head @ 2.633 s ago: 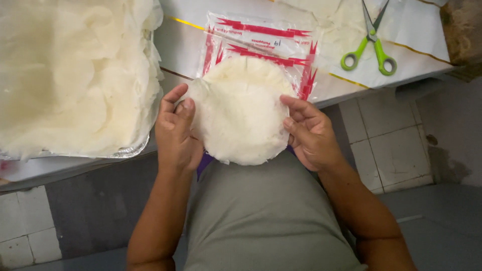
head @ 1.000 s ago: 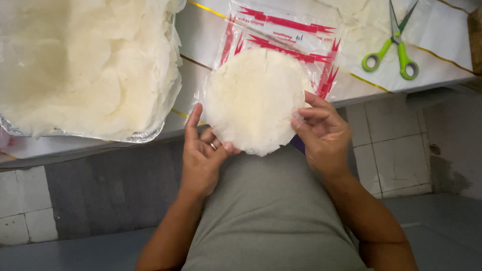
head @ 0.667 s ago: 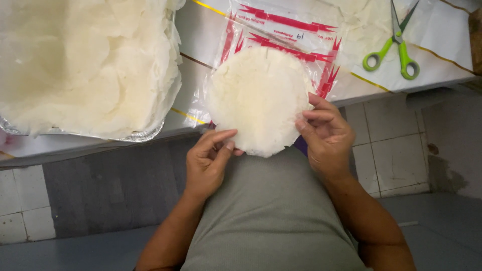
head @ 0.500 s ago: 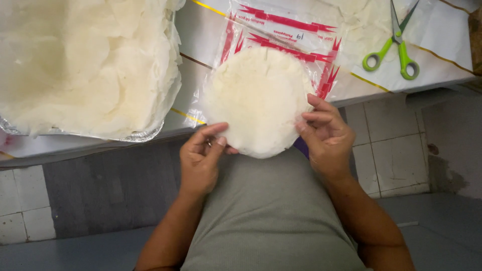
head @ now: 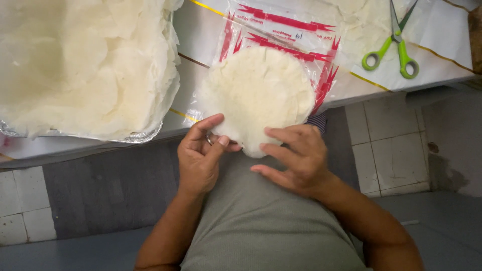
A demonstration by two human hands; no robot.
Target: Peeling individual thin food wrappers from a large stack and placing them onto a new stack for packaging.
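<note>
A round stack of thin white wrappers (head: 258,95) lies partly inside a clear plastic bag with red print (head: 281,30) at the table's near edge. My left hand (head: 201,155) pinches the stack's lower left rim between thumb and fingers; a ring shows on one finger. My right hand (head: 296,158) rests against the lower right rim, fingers spread along the edge and pointing left.
A big foil tray (head: 135,134) heaped with loose white wrappers (head: 80,65) fills the table's left side. Green-handled scissors (head: 394,47) lie at the back right on a white sheet. Below the table edge are grey and white wall tiles and my grey shirt.
The right hand has slid from the stack's right side down to its lower rim. The left hand has curled its fingers onto the lower left edge. The stack stays in place.
</note>
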